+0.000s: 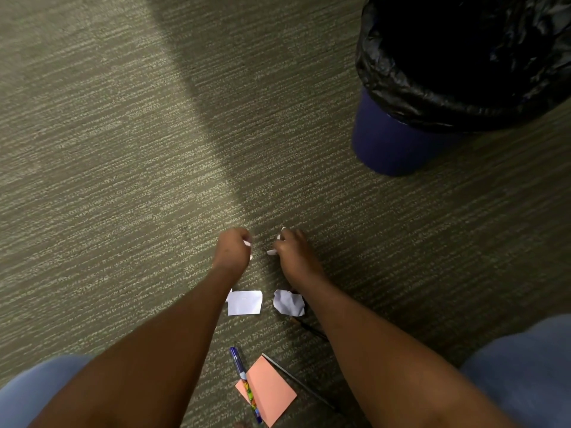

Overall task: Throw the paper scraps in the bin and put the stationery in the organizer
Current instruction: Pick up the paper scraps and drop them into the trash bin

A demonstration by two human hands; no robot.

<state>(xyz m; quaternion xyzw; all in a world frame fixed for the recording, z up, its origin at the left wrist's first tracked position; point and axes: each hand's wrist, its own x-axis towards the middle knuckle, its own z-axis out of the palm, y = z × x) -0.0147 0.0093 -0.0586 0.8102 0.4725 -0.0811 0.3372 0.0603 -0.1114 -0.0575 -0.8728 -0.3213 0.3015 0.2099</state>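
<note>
- Down at carpet level, the left hand is curled into a loose fist, fingers folded in; whether it grips anything cannot be told.
- Just beside it, with a narrow gap between them, the right hand is also curled, fingertips bent toward the carpet; nothing visible is pinched in it.
- Behind the hands, between the forearms, lie a flat white paper scrap and a crumpled white paper ball, near each other but apart.
- Closer to the person, a blue pen lies across one edge of an orange sticky-note pad.
- A thin dark pencil lies just beside the pad.
- Well apart, up at the right, stands the blue bin lined with a black bag.
- Knees in blue fabric show at both lower corners.
</note>
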